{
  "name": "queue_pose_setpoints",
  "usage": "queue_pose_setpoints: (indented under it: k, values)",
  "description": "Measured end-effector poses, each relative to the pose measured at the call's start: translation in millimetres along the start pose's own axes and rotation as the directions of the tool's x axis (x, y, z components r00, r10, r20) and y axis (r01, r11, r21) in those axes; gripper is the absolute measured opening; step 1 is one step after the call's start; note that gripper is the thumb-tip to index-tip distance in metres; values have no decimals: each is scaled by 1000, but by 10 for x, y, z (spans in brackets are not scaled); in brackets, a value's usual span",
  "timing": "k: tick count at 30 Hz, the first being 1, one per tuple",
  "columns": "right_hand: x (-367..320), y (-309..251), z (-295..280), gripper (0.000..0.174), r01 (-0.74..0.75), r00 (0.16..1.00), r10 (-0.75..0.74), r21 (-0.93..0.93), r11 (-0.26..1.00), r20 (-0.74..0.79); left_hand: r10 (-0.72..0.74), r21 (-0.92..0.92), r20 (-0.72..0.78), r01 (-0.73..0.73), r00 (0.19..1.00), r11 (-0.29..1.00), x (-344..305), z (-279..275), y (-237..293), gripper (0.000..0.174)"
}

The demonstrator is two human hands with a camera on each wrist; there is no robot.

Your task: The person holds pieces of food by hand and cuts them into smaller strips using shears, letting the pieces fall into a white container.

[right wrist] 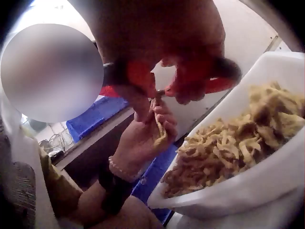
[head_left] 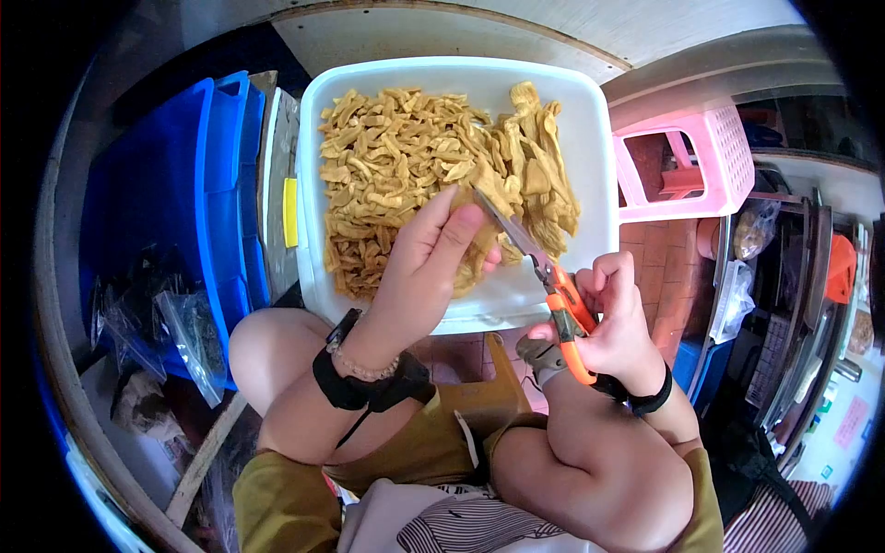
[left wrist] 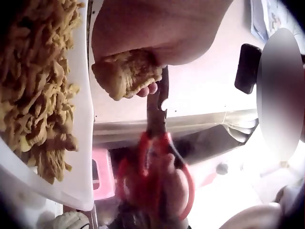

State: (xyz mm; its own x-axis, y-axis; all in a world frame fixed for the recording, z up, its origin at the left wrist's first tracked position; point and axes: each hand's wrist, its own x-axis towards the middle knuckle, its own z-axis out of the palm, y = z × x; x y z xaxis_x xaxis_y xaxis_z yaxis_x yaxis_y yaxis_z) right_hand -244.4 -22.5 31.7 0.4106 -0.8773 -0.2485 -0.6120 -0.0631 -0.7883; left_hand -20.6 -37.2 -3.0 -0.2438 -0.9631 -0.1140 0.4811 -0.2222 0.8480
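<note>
My left hand (head_left: 419,267) pinches a limp, wrinkled yellow-brown food piece (left wrist: 125,76) over the near side of a white plastic tub (head_left: 597,240). In my right hand (head_left: 622,323) is a pair of orange-handled scissors (head_left: 569,313), with fingers and thumb curled round the handles. Their blades point up and left, the tips right at the held piece. Short cut strips (head_left: 396,166) of the same food fill the tub's left and middle. Longer uncut pieces (head_left: 544,175) lie along its right side. In the right wrist view the held piece (right wrist: 159,124) hangs from between the left fingers.
Left of the tub stand stacked blue crates (head_left: 157,184), with clear plastic bags (head_left: 189,336) below. A pink plastic stool (head_left: 733,157) is at the right, beside shelving with bagged goods. The person's knees come close under the tub's near edge.
</note>
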Motion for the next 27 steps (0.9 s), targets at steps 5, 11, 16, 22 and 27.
queue_pose_setpoints:
  k: [5, 11, 16, 22, 27]
  values:
    - [-12, 27, 64, 66, 32, 998, -36, -65, 997, -61, 7, 12, -92, -6, 996, 1000, -4, 60, 14, 33]
    - [64, -46, 64, 74, 122, 987, -131, -86, 989, -95, -70, 90, -130, 82, 989, 993, -74, 147, 4, 31]
    - [120, -68, 36, 79, 146, 988, -155, -193, 970, -29, -23, 159, -38, 29, 999, 987, -81, 123, -41, 28]
    - [149, -123, -36, 78, 169, 985, -172, -235, 957, 9, -3, 233, -22, 8, 1000, 972, -57, 95, -40, 31]
    - [32, 86, 73, 65, 102, 994, -107, -125, 987, -34, -44, 205, -44, 52, 998, 977, -60, 93, 17, 37]
